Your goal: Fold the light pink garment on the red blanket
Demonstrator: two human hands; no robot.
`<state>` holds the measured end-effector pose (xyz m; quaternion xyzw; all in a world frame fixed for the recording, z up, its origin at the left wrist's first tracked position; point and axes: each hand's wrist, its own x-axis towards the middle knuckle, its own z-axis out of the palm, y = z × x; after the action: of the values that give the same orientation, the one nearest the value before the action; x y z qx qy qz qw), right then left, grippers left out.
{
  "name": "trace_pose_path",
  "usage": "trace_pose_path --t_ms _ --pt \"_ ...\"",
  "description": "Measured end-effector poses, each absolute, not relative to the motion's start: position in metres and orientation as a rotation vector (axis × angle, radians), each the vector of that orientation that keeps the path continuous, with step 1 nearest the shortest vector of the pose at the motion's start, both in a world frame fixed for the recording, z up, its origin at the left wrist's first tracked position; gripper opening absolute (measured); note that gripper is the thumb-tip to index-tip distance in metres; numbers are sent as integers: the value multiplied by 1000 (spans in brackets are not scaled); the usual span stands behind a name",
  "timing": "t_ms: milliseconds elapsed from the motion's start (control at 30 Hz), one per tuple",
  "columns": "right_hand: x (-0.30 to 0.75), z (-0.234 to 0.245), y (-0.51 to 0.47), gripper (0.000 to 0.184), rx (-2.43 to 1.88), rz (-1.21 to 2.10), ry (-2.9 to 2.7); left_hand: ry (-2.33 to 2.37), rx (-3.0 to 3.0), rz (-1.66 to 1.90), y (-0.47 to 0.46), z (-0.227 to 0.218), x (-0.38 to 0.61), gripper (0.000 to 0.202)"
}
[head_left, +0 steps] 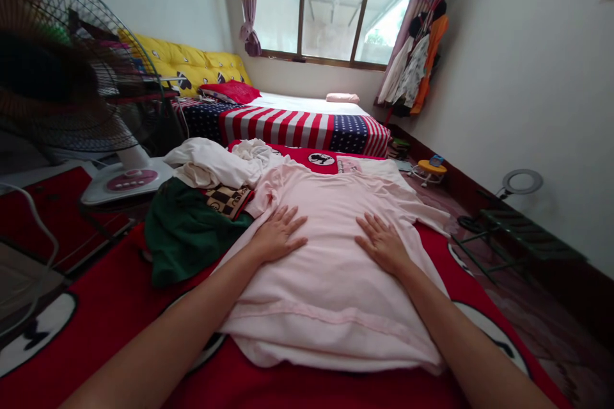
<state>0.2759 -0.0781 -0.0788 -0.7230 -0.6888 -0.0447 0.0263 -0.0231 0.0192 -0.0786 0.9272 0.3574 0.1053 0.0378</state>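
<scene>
A pale pink T-shirt (330,306) is laid flat on a red printed bed cover (115,313), and the left hand (278,234) and right hand (382,244) are pressed on it, open with fingers spread, gripping nothing. A crumpled green garment (187,233) is left just beside it, a bunched white garment (211,162) lies towards the far left, and a stars-and-stripes bedspread (283,127) is seen beyond.

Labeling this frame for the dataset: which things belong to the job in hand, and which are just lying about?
Job in hand:
left hand, flat on shirt
right hand, flat on shirt
pale pink T-shirt

Lying about:
dark green cloth
crumpled white clothes
electric fan
striped bedspread
hanging clothes
</scene>
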Motion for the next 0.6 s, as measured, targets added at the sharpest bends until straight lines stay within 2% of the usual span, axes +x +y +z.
trace_pose_path --t_ms 433,600 --pt "270 -75 -78 57 -2281 -151 -2141 1096 2864 267 14 -72 -23 62" --pt "246 -59 -108 61 -2263 83 -2231 1007 2852 168 -6 -66 -32 65"
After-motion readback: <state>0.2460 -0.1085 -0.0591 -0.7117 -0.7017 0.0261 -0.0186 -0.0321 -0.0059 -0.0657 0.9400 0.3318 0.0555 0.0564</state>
